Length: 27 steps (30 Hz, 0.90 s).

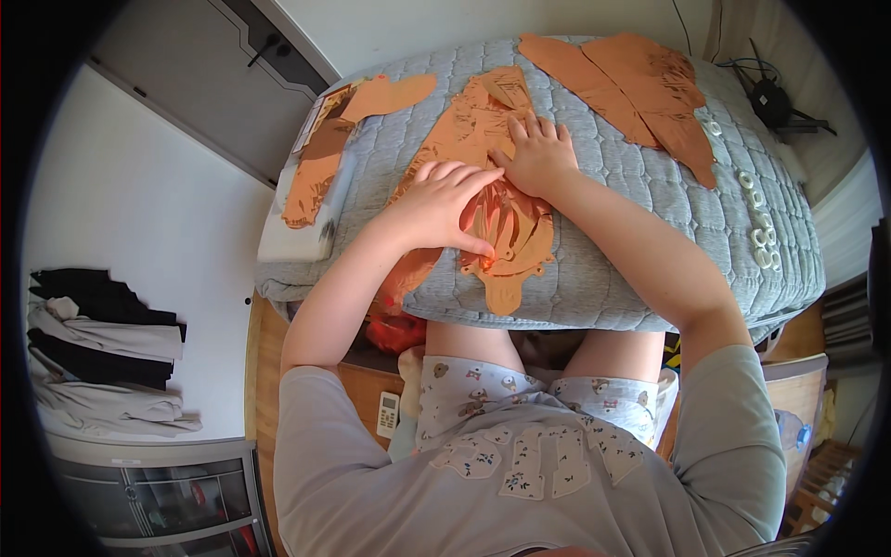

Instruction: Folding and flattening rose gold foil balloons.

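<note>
- Clock set on the middle foil balloon, 12 = away from wearer.
- Copper-orange foil balloon, flat and wrinkled, lies mid-bed on the grey quilted cover, right in front of the person.
- Left hand: on the foil's 7 o'clock side, thumb and fingers spread apart in an arch; thumb tip on the shiny red-streaked part. No pinch visible.
- Right hand: at 1 o'clock, palm down, fingers loosely fanned, resting on foil; nothing gripped.
- Risk: thin-looking foil could crease or tear if the left thumb digs in; soft mattress gives poor backing.
- Risk: slick foil could slide off the bed's near edge if both hands lift or drag toward 6.
- Direction: long axis runs roughly 12–1 to 7 o'clock. Small rounded tab points to 6, at the wearer. Can't tell if the 7 o'clock tail belongs to the same piece.
- Around: second foil balloon at 2, more foil at 9, small white rings near 3.
</note>
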{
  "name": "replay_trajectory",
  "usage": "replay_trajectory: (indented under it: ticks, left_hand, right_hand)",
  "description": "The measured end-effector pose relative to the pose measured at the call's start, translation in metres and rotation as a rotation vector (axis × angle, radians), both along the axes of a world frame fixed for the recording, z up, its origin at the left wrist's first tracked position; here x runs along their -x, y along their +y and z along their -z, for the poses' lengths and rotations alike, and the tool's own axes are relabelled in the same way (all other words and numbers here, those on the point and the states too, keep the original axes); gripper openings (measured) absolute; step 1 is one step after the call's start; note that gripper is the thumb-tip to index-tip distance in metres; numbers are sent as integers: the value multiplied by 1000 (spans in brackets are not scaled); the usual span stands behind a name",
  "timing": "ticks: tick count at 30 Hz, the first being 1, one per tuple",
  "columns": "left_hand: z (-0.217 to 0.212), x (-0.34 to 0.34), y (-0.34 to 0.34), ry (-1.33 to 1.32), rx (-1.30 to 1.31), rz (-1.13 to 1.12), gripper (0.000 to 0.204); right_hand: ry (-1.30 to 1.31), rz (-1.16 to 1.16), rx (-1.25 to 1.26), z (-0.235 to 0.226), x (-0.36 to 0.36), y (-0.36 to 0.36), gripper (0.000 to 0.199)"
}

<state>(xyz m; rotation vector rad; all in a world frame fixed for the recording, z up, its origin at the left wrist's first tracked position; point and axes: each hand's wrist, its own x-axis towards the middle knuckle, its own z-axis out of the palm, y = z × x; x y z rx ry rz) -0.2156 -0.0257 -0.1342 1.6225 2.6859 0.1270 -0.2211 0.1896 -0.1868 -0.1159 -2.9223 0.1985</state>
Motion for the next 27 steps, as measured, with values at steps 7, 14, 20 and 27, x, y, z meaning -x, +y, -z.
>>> replay_trajectory:
  ticks: [7, 14, 20, 27]
  left_hand:
    - [11, 14, 5, -60, 56, -30, 135]
    - [7, 6, 5, -111, 30, -75, 141]
    - [7, -6, 4, -86, 18, -140, 140]
    - [9, -19, -14, -109, -82, -160, 123]
  right_hand:
    - [-2, -4, -10, 4, 2, 2, 80]
    - [-15, -20, -5, -1, -3, 4, 91]
    - [-34, -14, 13, -4, -3, 3, 98]
    - [-65, -6, 15, -11, -4, 1, 100]
